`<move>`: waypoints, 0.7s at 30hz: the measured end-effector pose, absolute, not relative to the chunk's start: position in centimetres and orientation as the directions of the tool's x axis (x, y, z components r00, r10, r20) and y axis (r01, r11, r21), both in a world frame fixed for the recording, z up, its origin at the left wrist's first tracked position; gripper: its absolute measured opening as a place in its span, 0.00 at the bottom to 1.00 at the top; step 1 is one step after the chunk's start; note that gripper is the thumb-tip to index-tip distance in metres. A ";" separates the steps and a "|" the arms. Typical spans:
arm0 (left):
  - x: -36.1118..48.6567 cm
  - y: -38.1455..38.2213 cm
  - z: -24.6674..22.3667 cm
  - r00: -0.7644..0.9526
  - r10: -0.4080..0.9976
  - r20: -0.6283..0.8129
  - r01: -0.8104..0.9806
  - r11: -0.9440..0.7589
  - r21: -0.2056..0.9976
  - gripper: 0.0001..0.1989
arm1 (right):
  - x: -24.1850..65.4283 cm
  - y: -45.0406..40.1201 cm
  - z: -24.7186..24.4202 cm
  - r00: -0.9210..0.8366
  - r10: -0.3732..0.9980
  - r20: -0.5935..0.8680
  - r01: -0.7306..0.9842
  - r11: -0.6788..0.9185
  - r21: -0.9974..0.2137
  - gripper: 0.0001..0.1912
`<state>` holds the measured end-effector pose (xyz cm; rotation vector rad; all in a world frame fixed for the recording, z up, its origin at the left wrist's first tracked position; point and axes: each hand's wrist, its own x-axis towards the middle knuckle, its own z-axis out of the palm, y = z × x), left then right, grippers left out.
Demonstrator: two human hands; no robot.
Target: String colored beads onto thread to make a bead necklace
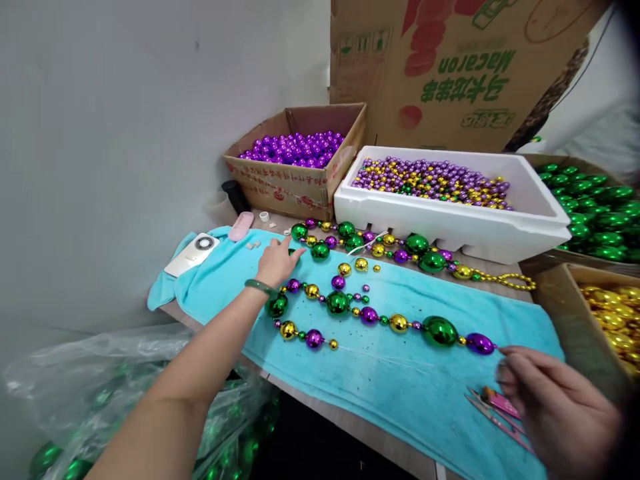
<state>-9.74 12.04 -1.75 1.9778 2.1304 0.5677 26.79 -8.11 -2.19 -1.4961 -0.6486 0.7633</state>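
Observation:
My left hand (277, 261), a green bangle (261, 287) at its wrist, reaches over the towel with thumb and forefinger apart. Between them a green bead (292, 253) partly shows; whether they touch it I cannot tell. My right hand (555, 400) pinches the string end (499, 348) beside an oval purple bead (481, 344). From there a strand of green, gold and purple beads (399, 323) runs left across the towel and bends back under my left wrist. Loose gold beads (361, 264) and a purple bead (339, 283) lie above the strand.
A finished-looking bead necklace (417, 244) lies along the white foam box (450, 230) of small beads. Cardboard boxes hold purple balls (300, 149), green beads (600, 217) and gold beads (607, 310). Pink-handled snips (500, 420) and a white phone-like device (193, 255) rest on the blue towel (400, 393).

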 end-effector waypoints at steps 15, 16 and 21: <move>-3.1 4.6 1.6 0.312 0.871 -0.380 -0.520 0.492 0.698 0.14 | 20.3 -8.8 -3.1 0.303 0.952 -0.041 0.097 -0.074 -0.993 0.12; -2.5 4.0 1.7 0.354 0.856 -0.378 -0.596 0.517 0.614 0.14 | 19.8 -9.0 -2.8 0.311 0.950 -0.035 0.104 -0.071 -0.992 0.12; -1.4 3.1 1.7 0.348 0.862 -0.368 -0.705 0.499 0.504 0.14 | 19.1 -9.5 -2.0 0.352 0.935 -0.031 0.111 -0.075 -0.991 0.10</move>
